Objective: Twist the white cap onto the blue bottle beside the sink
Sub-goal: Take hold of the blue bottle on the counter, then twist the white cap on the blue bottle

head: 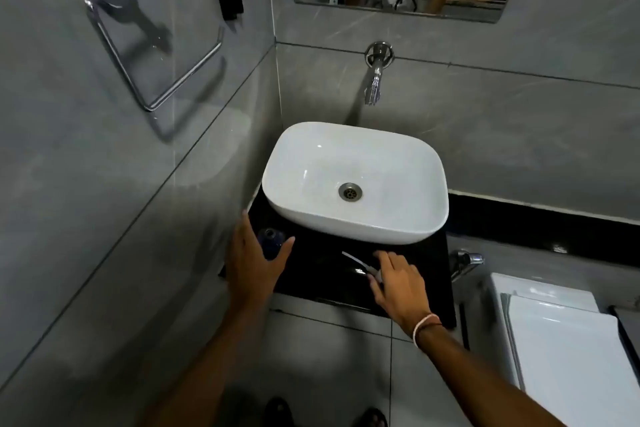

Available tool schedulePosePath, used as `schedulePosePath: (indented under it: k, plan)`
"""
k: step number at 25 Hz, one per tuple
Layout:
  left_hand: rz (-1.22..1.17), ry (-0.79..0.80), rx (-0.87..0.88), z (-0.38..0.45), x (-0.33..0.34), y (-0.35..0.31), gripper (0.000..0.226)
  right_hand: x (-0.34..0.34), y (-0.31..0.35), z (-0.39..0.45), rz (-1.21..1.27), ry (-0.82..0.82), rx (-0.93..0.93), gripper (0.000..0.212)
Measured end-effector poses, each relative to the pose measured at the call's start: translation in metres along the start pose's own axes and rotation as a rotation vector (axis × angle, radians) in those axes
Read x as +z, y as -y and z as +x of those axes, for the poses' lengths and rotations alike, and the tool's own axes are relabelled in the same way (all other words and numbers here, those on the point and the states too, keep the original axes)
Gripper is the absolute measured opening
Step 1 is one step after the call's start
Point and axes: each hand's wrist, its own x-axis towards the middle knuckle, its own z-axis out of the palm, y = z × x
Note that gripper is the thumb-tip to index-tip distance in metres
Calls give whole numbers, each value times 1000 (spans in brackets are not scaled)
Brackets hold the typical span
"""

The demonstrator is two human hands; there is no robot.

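Note:
The blue bottle (271, 242) stands uncapped on the black counter (322, 274), left of the white sink (356, 184). My left hand (254, 260) cups around it, fingers on its left and thumb on its right, spread apart; I cannot see firm contact. My right hand (398, 279) rests fingers-down on the counter in front of the sink. A small pale piece, probably the white cap (376, 274), shows between its thumb and fingers. Whether the hand grips it is unclear.
A wall tap (375, 80) hangs above the sink, below a mirror (398, 3). A chrome towel ring (159, 73) is on the left wall. A white toilet tank (554, 340) and a chrome valve (465, 262) stand to the right. Grey floor tiles lie below.

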Motion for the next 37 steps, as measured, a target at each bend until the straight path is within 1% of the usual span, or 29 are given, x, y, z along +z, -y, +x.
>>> schedulePosePath:
  k: [2, 3, 4, 6, 8, 9, 11, 13, 15, 16, 18, 20, 22, 25, 29, 32, 34, 36, 37]
  plan:
    - [-145, 78, -181, -1, 16, 15, 107, 13, -8, 7, 33, 130, 110, 49]
    - [-198, 130, -245, -2, 26, 25, 108, 22, -14, 11, 45, 159, 118, 49]
    - [-228, 189, -295, -3, 33, 32, 107, 25, -16, 12, 55, 203, 127, 48]
    - [-273, 222, -343, 4, 49, 43, 102, 33, -20, 22, 89, 202, 122, 40]
    - [-279, 183, -345, 12, 60, 50, 94, 39, -21, 27, 114, 171, 101, 30]
    - [-280, 157, -346, 12, 64, 51, 89, 41, -21, 26, 164, 149, 95, 27]
    - [-281, 129, -337, 8, 70, 49, 83, 34, -18, 23, 377, 96, 80, 26]
    - [-284, 140, -314, -1, 77, 39, 81, 17, -9, 25, 579, 6, 49, 24]
    - [-268, 169, -294, -10, 83, 27, 81, -4, 1, 35, 669, -114, -22, 19]
    - [-251, 179, -278, -13, 85, 21, 83, -17, 6, 43, 677, -161, -78, 18]
    - [-213, 193, -251, -18, 90, 13, 90, -40, 13, 58, 639, -185, -219, 21]
    - [-187, 187, -219, -21, 90, 10, 96, -60, 19, 72, 593, -148, -300, 25]
    - [-180, 172, -193, -22, 89, 9, 93, -75, 25, 81, 603, -90, -328, 29]
    - [-131, 154, -119, -22, 87, 13, 89, -88, 38, 91, 585, 29, -416, 26]
    - [-39, 169, 30, -15, 86, 25, 88, -96, 55, 106, 423, 194, -560, 19]
    - [26, 150, 62, -13, 86, 29, 88, -100, 74, 118, 272, 293, -667, 19]
    - [55, 115, 55, -15, 88, 28, 88, -97, 93, 126, 120, 329, -710, 10]
    - [48, 92, 35, -16, 90, 26, 86, -90, 113, 134, 33, 367, -716, 27]
    - [40, 86, 30, -17, 91, 27, 86, -85, 120, 137, 1, 393, -707, 30]
